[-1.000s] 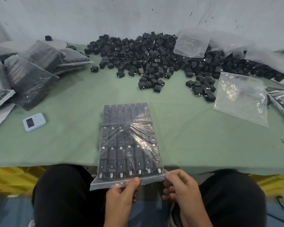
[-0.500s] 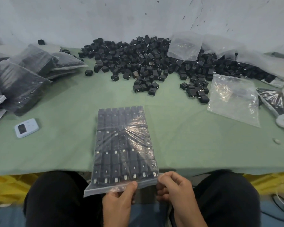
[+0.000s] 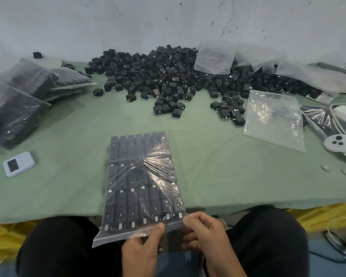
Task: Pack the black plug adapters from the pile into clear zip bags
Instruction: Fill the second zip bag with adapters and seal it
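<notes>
A clear zip bag (image 3: 142, 182) filled with neat rows of black plug adapters lies lengthwise on the green table, its open end hanging over the near edge. My left hand (image 3: 142, 250) pinches the zip strip near its middle, thumb on top. My right hand (image 3: 206, 234) pinches the strip's right corner. The loose pile of black plug adapters (image 3: 168, 76) spreads along the far side by the wall. An empty clear bag (image 3: 274, 118) lies flat to the right.
Several filled bags (image 3: 18, 100) are stacked at the far left. A small white-blue device (image 3: 18, 164) sits left of the bag. More empty bags (image 3: 215, 56) rest on the pile. A white controller (image 3: 340, 145) and cable lie at the right edge.
The view has shifted slightly; the bag and both hands hold nearly the same pose, with my left thumb sliding a little along the zip strip.
</notes>
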The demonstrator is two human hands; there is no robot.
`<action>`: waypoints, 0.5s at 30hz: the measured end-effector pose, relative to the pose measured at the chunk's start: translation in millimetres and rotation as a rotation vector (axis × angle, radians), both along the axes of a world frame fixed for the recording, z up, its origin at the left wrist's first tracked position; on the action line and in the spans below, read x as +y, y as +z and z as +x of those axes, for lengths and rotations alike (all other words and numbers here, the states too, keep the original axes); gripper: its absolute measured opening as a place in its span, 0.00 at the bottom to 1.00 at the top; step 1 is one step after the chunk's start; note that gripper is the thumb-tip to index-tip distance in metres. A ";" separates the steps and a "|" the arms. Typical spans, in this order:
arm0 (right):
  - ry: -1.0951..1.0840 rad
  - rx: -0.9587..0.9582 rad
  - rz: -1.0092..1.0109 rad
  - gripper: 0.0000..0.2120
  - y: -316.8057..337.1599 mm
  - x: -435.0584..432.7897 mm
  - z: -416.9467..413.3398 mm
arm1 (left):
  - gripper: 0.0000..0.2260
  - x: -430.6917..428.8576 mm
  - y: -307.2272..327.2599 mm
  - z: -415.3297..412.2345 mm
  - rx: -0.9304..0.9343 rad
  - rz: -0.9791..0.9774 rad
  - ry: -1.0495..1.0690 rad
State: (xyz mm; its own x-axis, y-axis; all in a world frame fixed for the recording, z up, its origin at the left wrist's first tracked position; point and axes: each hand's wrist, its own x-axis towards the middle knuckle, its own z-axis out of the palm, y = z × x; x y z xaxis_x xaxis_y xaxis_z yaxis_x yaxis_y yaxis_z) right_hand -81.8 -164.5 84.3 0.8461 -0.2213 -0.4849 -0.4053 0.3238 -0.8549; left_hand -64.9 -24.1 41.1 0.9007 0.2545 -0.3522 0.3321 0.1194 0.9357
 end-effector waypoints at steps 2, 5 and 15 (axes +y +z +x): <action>0.020 0.017 0.017 0.07 0.8 1.9 0.7 | 0.13 -1.5 1.1 -0.7 -0.004 0.000 0.008; 0.033 0.038 0.034 0.07 2.2 3.7 1.5 | 0.09 -3.5 3.2 -3.0 -0.011 -0.043 0.031; 0.097 -0.024 0.078 0.05 2.4 20.1 -2.4 | 0.05 -4.5 3.0 -8.6 -0.080 -0.042 -0.093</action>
